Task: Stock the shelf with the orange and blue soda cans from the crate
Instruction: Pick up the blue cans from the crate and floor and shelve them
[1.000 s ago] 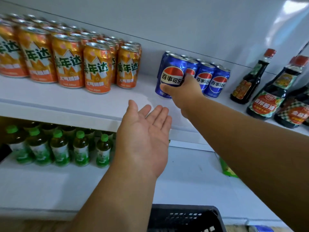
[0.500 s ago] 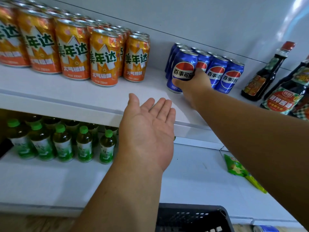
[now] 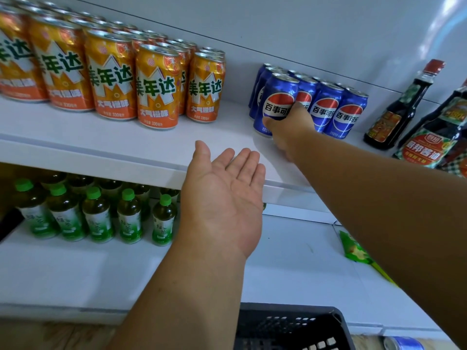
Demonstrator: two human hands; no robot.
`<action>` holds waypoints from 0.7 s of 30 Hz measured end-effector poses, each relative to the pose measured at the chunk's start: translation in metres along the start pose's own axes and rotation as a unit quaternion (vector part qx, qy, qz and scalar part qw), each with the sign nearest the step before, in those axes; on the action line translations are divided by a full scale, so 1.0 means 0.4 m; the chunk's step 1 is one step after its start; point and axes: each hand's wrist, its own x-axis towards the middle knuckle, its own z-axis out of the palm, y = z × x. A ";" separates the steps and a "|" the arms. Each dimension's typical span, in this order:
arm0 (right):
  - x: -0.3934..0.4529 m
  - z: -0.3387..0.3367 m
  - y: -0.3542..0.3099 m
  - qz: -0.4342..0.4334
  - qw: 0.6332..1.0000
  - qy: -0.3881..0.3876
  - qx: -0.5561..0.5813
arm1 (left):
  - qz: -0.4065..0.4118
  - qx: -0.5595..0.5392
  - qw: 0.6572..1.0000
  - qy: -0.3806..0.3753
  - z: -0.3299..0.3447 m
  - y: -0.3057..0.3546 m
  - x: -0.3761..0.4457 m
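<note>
A right hand (image 3: 286, 128) wraps its grip round an upright blue soda can (image 3: 276, 102) with a red, white and blue roundel, standing at the front-left of the blue cans on the white shelf (image 3: 101, 145). The left hand (image 3: 225, 198) hovers palm-up, fingers relaxed, holding nothing.

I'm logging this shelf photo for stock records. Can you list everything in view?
orange cans: many, orange, upper shelf left, in rows
blue cans: several, blue, upper shelf middle
held blue can: one, blue, front left of the blue group
sauce bottles: at least two, dark, upper shelf right
tea bottles: many, green, lower shelf left
packet: one, green, lower shelf right
crate: one, black, bottom edge
left hand: open, palm up
right hand: grips held blue can
</note>
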 end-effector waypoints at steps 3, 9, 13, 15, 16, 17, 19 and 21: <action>-0.027 -0.013 -0.018 0.011 1.000 -0.017 0.023 | -0.004 0.006 1.000 0.001 0.006 -0.009 -0.008; -0.174 -0.072 -0.028 -0.056 0.998 0.009 -0.001 | 0.017 0.021 1.000 -0.008 0.036 -0.036 -0.078; -0.339 -0.166 -0.014 -0.121 0.992 -0.017 0.041 | 0.021 0.030 0.999 -0.012 0.068 -0.085 -0.148; -0.409 -0.225 0.005 -0.136 0.990 -0.018 0.043 | 0.017 0.031 0.999 -0.016 0.090 -0.120 -0.191; -0.439 -0.256 0.013 -0.134 0.989 -0.018 0.052 | 0.013 0.035 0.999 -0.017 0.101 -0.140 -0.213; -0.469 -0.288 0.022 -0.123 0.990 -0.020 0.069 | 0.009 0.043 0.999 -0.017 0.112 -0.160 -0.236; -0.527 -0.357 0.045 -0.104 0.989 -0.019 0.106 | -0.003 0.065 0.998 -0.016 0.130 -0.208 -0.282; -0.583 -0.429 0.080 -0.099 0.988 -0.014 0.120 | -0.021 0.088 0.996 -0.019 0.142 -0.262 -0.325</action>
